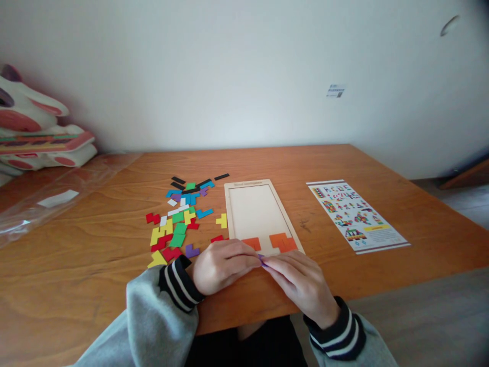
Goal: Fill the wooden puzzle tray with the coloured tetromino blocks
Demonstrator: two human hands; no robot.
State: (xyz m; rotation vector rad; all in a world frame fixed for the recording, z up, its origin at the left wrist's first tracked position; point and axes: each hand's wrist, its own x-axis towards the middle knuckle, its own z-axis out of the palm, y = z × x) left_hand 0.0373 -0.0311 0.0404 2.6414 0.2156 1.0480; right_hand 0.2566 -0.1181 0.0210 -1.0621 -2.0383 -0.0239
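At the near edge of the wooden puzzle board (228, 204), both my hands meet, fingertips almost touching. Between them a small purple puzzle piece (261, 259) shows, mostly hidden by the fingers. My left hand (225, 262) pinches it from the left; my right hand (298, 278) pinches it from the right. Inside the board's frame, an orange piece (251, 243) lies toward the lower left and more orange pieces (282, 241) lie at the lower right. The board's near rim is largely covered by my hands.
Loose coloured pieces, among them a green piece (178, 239), a yellow piece (222, 220) and a black strip (222, 177), spread left of the board. A printed pattern sheet (357, 216) lies to the right. At far left are clear plastic wrap (87, 178) and a toy keyboard (46, 142).
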